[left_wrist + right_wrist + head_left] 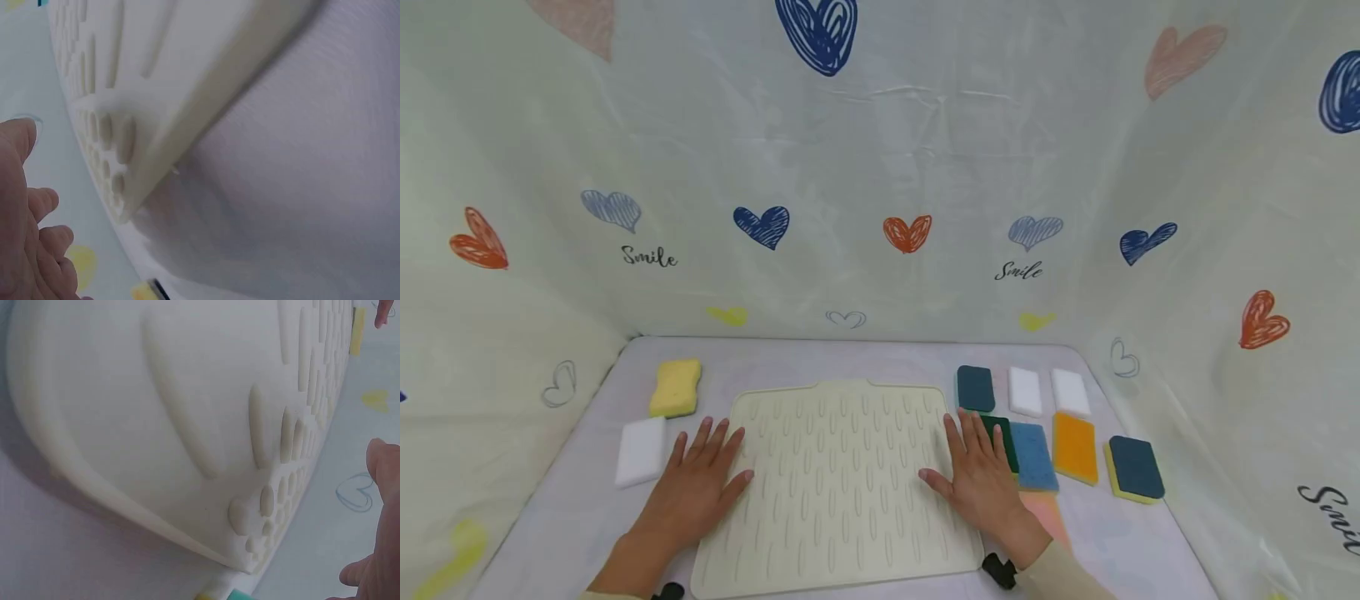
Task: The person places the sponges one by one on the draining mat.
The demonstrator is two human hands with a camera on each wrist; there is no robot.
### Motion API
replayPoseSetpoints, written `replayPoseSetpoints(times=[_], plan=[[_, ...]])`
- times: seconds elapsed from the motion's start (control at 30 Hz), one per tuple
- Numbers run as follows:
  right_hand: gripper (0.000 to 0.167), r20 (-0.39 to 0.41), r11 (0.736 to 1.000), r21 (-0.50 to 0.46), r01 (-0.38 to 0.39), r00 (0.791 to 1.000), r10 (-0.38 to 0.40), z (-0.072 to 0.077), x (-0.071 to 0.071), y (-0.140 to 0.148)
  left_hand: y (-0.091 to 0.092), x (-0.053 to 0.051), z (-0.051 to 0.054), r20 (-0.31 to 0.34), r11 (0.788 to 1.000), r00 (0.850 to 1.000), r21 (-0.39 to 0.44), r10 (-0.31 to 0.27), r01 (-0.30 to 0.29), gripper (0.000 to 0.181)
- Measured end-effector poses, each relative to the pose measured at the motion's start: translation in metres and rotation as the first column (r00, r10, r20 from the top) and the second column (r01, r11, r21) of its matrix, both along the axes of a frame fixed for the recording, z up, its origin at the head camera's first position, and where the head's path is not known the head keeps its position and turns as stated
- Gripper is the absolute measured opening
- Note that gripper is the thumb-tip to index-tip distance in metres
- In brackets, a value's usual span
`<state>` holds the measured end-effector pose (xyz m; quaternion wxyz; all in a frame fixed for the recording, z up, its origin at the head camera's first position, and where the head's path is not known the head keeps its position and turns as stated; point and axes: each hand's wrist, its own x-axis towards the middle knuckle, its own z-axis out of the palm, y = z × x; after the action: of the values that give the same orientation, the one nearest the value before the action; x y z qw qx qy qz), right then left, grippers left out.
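Note:
A cream ridged drying mat [842, 483] lies in the middle of the table. My left hand [696, 487] spreads over its left edge, fingers apart and pointing away from me. Over the right edge is my right hand [981, 483], also spread, with nothing in its grip. In the wrist views, the left hand [28, 231] and right hand [382, 531] look raised beside the mat's ridges; touch is uncertain. A dark green sponge [1002, 442] is partly hidden behind the right fingers, next to a blue sponge [1034, 458]. Left of the left hand lies a white sponge [641, 452].
A yellow sponge [676, 387] sits at the back left. On the right are a dark teal sponge [975, 388], white blocks [1025, 392], an orange sponge [1075, 448], a dark-topped yellow sponge [1135, 468] and a peach piece [1047, 512]. A heart-printed curtain [842, 150] surrounds the table.

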<state>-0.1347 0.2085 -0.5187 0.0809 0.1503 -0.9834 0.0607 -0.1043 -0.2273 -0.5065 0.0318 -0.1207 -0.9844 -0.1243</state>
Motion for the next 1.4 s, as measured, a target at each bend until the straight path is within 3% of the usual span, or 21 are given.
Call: replayPoseSetpoints(times=[0.33,0.53,0.67,0.77,0.87,1.0,1.13,1.4], plan=[[0.096,0.009,0.999,-0.039,0.02,1.0,-0.02,0.016,-0.008,0.018,-0.013,0.004,-0.014,0.032,0.998,0.999,-0.05,-0.023,0.025,0.065],[0.094,-0.054,1.0,-0.021,0.02,0.998,-0.021,0.033,-0.021,0.046,-0.022,0.01,-0.025,0.089,0.999,0.995,-0.01,-0.046,0.047,0.064],[0.09,-0.173,0.999,0.042,-0.007,0.985,0.014,0.045,-0.036,0.069,-0.023,0.012,-0.029,0.111,0.999,0.993,0.008,-0.038,0.037,0.066],[0.088,-0.263,0.995,0.092,-0.044,0.962,0.067,0.055,-0.053,0.085,-0.023,0.012,-0.029,0.112,0.999,0.993,0.01,-0.036,0.035,0.067],[0.09,-0.286,0.985,0.155,-0.073,0.951,0.116,0.065,-0.074,0.099,-0.022,0.012,-0.029,0.122,1.0,0.992,0.015,-0.029,0.027,0.067],[0.094,-0.201,0.968,0.232,-0.096,0.969,0.144,0.074,-0.1,0.111,-0.022,0.012,-0.03,0.122,1.0,0.992,0.019,-0.019,0.017,0.067],[0.096,-0.085,0.96,0.255,-0.117,0.986,0.143,0.072,-0.118,0.112,-0.022,0.012,-0.029,0.128,0.999,0.992,0.034,-0.019,0.015,0.067],[0.097,0.078,0.961,0.232,-0.153,0.987,0.139,0.054,-0.131,0.104,-0.02,0.009,-0.029,0.134,0.999,0.991,0.045,-0.028,0.022,0.067]])
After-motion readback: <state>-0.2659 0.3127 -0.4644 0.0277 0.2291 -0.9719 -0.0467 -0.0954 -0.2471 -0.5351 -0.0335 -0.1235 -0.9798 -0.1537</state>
